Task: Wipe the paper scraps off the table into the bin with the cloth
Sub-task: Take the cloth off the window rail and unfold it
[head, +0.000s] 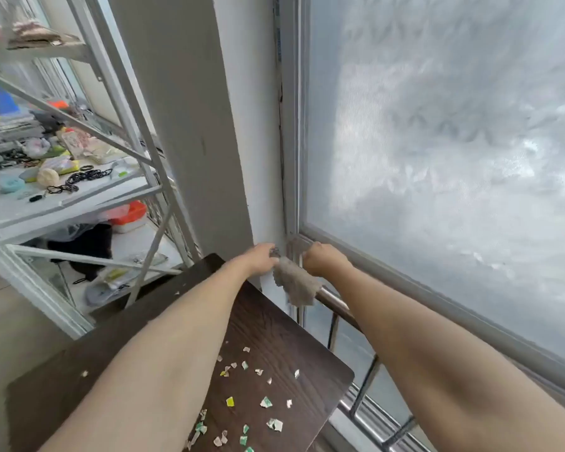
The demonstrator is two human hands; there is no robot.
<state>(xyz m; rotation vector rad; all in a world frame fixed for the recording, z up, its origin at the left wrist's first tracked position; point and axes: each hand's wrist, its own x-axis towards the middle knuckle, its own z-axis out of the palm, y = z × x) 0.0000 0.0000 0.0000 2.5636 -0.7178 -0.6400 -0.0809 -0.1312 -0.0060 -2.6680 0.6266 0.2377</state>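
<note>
A grey cloth (295, 283) hangs over the metal rail (335, 303) by the window, just past the far edge of the dark wooden table (274, 324). My left hand (261, 257) grips the cloth's upper left end. My right hand (323, 259) is closed at its upper right end, on the rail or the cloth, I cannot tell which. Several small paper scraps (247, 402), white, green and yellow, lie scattered on the near part of the table between my forearms. No bin is in view.
A white metal shelf rack (118, 125) with cluttered shelves stands to the left. A white wall pillar (193, 125) rises behind the table. The frosted window (454, 141) fills the right side, with rail bars (366, 383) beneath it.
</note>
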